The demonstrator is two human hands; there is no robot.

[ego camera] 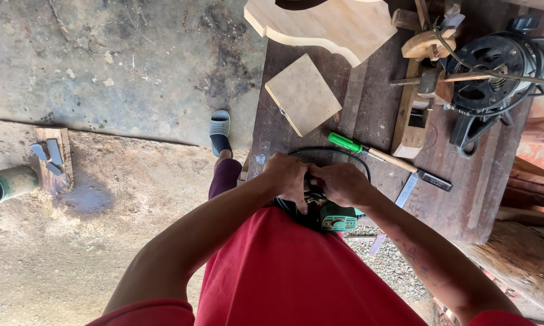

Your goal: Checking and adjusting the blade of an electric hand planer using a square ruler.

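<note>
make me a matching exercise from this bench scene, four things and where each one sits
Things:
1. power tool
2. square board
3. screwdriver
4. pipe

Places:
A. on the ground at far left
B. on the bench, green handle, right of the square board's lower corner
C. at the bench's near edge, under both hands
D. flat on the bench, beyond the hands

Pairs: 1-C, 2-D, 3-B, 4-A

Green power tool [335,218] mostly under hands.

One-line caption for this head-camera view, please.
Both hands, left hand and right hand, grip a green power tool at the edge of a dark wooden workbench.
</note>
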